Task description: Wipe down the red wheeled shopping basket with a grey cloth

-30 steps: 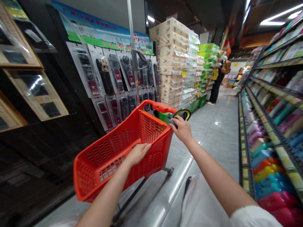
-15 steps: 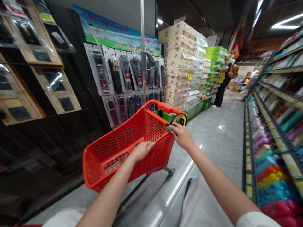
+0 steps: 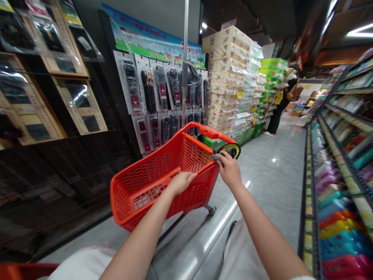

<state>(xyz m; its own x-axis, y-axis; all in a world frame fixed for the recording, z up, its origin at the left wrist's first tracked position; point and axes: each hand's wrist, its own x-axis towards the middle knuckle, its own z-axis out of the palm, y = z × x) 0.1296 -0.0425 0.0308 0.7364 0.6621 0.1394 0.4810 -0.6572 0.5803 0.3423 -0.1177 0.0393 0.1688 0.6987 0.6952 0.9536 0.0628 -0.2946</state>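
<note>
Red perforated plastic shopping cart (image 3: 151,182) held mid-aisle; judged to be in the pushing step. Right hand (image 3: 230,169) grip clenched on black-and-yellow round handle (image 3: 232,149); left hand (image 3: 182,182) lies on the rim, grip closure unclear. Any next move calls for clearance from the hanging-goods rack (image 3: 157,89) near its left side.

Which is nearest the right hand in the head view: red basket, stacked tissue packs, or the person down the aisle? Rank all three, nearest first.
1. The red basket, at the right hand, which grips its corner.
2. The stacked tissue packs, ahead on the left.
3. The person, far down the aisle, past the stack.
</note>
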